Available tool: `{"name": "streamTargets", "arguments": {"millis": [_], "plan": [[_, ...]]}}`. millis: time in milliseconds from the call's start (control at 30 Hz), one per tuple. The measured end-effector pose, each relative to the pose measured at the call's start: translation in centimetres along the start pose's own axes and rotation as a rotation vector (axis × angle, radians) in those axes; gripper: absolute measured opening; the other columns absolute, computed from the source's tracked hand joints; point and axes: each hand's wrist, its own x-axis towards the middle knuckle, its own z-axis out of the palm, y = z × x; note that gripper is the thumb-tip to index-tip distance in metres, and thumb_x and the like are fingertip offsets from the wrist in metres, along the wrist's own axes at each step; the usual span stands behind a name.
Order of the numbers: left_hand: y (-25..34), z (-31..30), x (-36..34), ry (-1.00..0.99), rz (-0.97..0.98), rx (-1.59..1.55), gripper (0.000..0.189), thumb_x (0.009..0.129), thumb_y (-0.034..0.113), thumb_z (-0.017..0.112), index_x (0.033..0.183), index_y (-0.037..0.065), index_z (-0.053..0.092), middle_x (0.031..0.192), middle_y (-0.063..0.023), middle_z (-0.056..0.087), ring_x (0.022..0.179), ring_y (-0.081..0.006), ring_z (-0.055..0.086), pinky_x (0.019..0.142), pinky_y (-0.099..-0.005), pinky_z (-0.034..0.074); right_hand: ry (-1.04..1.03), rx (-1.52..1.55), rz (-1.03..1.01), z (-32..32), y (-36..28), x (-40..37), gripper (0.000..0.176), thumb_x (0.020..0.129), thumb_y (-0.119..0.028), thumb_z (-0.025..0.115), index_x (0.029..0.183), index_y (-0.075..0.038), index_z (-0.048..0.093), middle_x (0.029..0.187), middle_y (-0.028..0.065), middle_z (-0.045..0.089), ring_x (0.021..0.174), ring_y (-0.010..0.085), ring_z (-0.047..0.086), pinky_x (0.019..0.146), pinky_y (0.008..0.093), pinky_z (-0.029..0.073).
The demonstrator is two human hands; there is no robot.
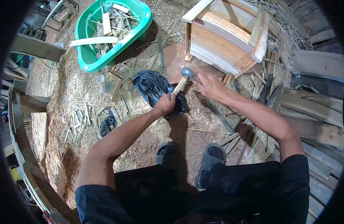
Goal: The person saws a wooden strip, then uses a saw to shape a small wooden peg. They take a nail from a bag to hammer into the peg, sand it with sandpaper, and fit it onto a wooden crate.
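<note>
My left hand is wrapped round the pale wooden handle of a hammer, which points up and away from me. The hammer's rounded metal head shows at the top of the handle. Close against the right end of that head, my right hand has its fingers closed on the metal, partly hiding it. Below the hammer lies a crumpled black plastic bag. Just beyond my right hand stands a box-like piece made of wooden slats, with a reddish-brown board flat on the ground beside it.
A green plastic tub with wood offcuts stands at the upper left. Stacked planks line the right side. Wood scraps and shavings cover the ground. A curved wooden frame piece rises at the left. My sandals are below.
</note>
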Motion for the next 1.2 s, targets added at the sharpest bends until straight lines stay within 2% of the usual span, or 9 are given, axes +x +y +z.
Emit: {"name": "streamTargets", "arguments": {"millis": [100, 333, 433, 733, 833, 933, 1033, 1067, 1200], "plan": [[-0.1, 0.0, 0.2, -0.009, -0.006, -0.010, 0.065, 0.101, 0.048, 0.031, 0.089, -0.007, 0.062, 0.085, -0.0319, 0.063, 0.092, -0.0482, 0.062, 0.081, -0.0509, 0.047, -0.062, 0.001, 0.040, -0.9, -0.3, 0.6, 0.036, 0.093, -0.012, 0.052, 0.123, 0.006, 0.043, 0.078, 0.0261, 0.064, 0.061, 0.0404, 0.064, 0.050, 0.0481, 0.052], [0.6, -0.5, -0.2, -0.065, -0.079, -0.021, 0.059, 0.100, 0.046, 0.033, 0.096, -0.005, 0.063, 0.098, -0.0318, 0.063, 0.102, -0.0480, 0.059, 0.088, -0.0506, 0.046, 0.125, -0.008, -0.008, -1.4, -0.8, 0.4, 0.036, 0.097, -0.022, 0.051, 0.119, 0.006, 0.045, 0.079, 0.0307, 0.062, 0.069, 0.0469, 0.063, 0.064, 0.0548, 0.051], [-0.1, 0.0, 0.0, 0.003, -0.010, -0.017, 0.062, 0.102, 0.047, 0.032, 0.089, -0.007, 0.061, 0.084, -0.0305, 0.063, 0.089, -0.0485, 0.061, 0.080, -0.0501, 0.046, 0.018, -0.038, 0.076, -0.6, -0.5, 0.2, 0.038, 0.098, -0.025, 0.049, 0.119, 0.006, 0.045, 0.081, 0.0320, 0.061, 0.072, 0.0489, 0.063, 0.066, 0.0555, 0.050], [-0.4, 0.3, 0.2, -0.051, -0.065, -0.074, 0.062, 0.102, 0.047, 0.031, 0.089, -0.007, 0.059, 0.081, -0.0300, 0.062, 0.085, -0.0470, 0.062, 0.080, -0.0505, 0.046, 0.080, 0.068, 0.095, -2.4, -1.6, 1.2, 0.035, 0.098, -0.027, 0.049, 0.111, 0.005, 0.047, 0.089, 0.0316, 0.061, 0.081, 0.0478, 0.063, 0.072, 0.0535, 0.049], [-1.1, 0.7, 0.5, 0.013, 0.023, 0.026, 0.061, 0.102, 0.047, 0.031, 0.089, -0.005, 0.059, 0.076, -0.0256, 0.062, 0.078, -0.0409, 0.064, 0.074, -0.0488, 0.048, 0.233, 0.030, -0.008, -1.7, -0.9, 1.2, 0.033, 0.097, -0.027, 0.051, 0.111, 0.003, 0.049, 0.088, 0.0283, 0.062, 0.079, 0.0455, 0.063, 0.069, 0.0512, 0.049], [-2.0, 0.9, 1.1, 0.016, 0.076, 0.039, 0.056, 0.102, 0.046, 0.034, 0.090, -0.002, 0.059, 0.069, -0.0146, 0.059, 0.066, -0.0249, 0.062, 0.061, -0.0400, 0.047, 0.194, 0.040, 0.030, -1.7, -0.7, 0.8, 0.034, 0.098, -0.029, 0.050, 0.109, 0.003, 0.048, 0.083, 0.0273, 0.062, 0.069, 0.0428, 0.064, 0.062, 0.0517, 0.051], [-0.9, -1.0, -0.8, -0.031, -0.005, -0.228, 0.054, 0.102, 0.046, 0.036, 0.088, -0.001, 0.059, 0.074, -0.0185, 0.061, 0.074, -0.0308, 0.063, 0.071, -0.0406, 0.048, 0.060, 0.124, 0.184, -1.9, -0.3, -0.6, 0.034, 0.097, -0.029, 0.052, 0.112, 0.002, 0.048, 0.081, 0.0243, 0.062, 0.068, 0.0390, 0.064, 0.060, 0.0504, 0.052], [0.5, -2.5, -2.1, -0.041, -0.057, -0.452, 0.048, 0.104, 0.043, 0.037, 0.085, 0.004, 0.056, 0.064, -0.0037, 0.047, 0.064, -0.0115, 0.050, 0.059, -0.0297, 0.041, 0.072, 0.105, 0.173, -1.8, 0.6, -1.3, 0.035, 0.097, -0.029, 0.052, 0.113, 0.001, 0.048, 0.081, 0.0235, 0.062, 0.067, 0.0380, 0.064, 0.059, 0.0498, 0.052], [1.5, -5.6, -3.1, 0.135, 0.366, -0.550, 0.043, 0.106, 0.037, 0.033, 0.085, 0.005, 0.054, 0.069, 0.0038, 0.039, 0.065, -0.0074, 0.038, 0.060, -0.0250, 0.034, 0.146, -0.028, 0.047, -0.7, 2.2, -4.4, 0.042, 0.094, -0.032, 0.060, 0.118, 0.000, 0.047, 0.098, 0.0270, 0.060, 0.086, 0.0415, 0.062, 0.075, 0.0481, 0.052]]}}
